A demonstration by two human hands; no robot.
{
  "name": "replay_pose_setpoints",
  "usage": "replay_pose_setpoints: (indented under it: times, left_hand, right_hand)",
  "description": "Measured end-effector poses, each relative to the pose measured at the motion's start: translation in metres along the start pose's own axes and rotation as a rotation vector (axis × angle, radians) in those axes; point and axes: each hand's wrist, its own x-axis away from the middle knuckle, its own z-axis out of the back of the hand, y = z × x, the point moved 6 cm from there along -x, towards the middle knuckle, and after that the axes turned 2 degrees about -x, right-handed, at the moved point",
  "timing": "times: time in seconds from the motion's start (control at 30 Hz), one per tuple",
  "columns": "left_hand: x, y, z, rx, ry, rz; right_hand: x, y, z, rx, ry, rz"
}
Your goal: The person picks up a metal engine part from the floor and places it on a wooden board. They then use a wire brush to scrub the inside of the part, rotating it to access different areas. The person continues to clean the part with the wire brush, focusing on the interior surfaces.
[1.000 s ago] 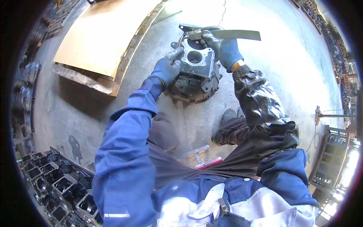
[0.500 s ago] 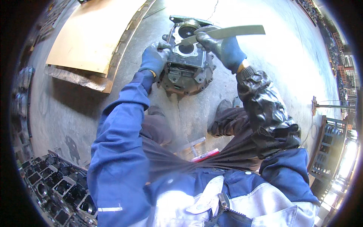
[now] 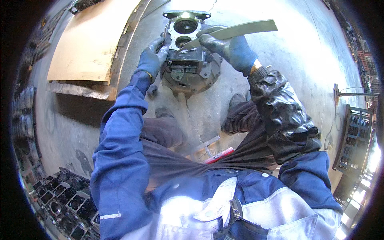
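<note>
A dark metal gearbox housing [image 3: 191,78] with two round bores in its pale machined face stands on the floor in front of my feet. My right hand [image 3: 230,48], in a blue glove with a dark coating, is closed around a long flat grey file [image 3: 250,29]. The file's narrow end lies over the face near the lower bore, and its broad end sticks out to the right. At the housing's left edge my left hand [image 3: 153,59], gloved alike, is closed on its side. Some of its fingertips are hidden.
A wooden pallet topped with a pale board [image 3: 90,44] lies at the left. Dark metal castings [image 3: 64,200] crowd the lower left. Between my legs is a red-and-white object [image 3: 219,155] beside a flat bar [image 3: 200,146]. A slatted rack [image 3: 354,136] stands at the right.
My left hand has moved left, from near the file's tip to the housing's side. The file's narrow end has shifted slightly left and down. The whole view has also shifted somewhat.
</note>
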Motion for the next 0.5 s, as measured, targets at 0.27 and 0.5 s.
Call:
replay_pose_setpoints:
  times: [0.27, 0.5]
  left_hand:
    - [0.006, 0.025, 0.003, -0.43, 0.045, -0.09]
    - [0.018, 0.084, -0.053, -0.965, 0.012, -0.616]
  right_hand:
    - [0.021, 0.004, 0.075, 0.405, 0.189, 0.086]
    - [0.063, 0.054, 0.128, -0.193, 0.485, -0.143]
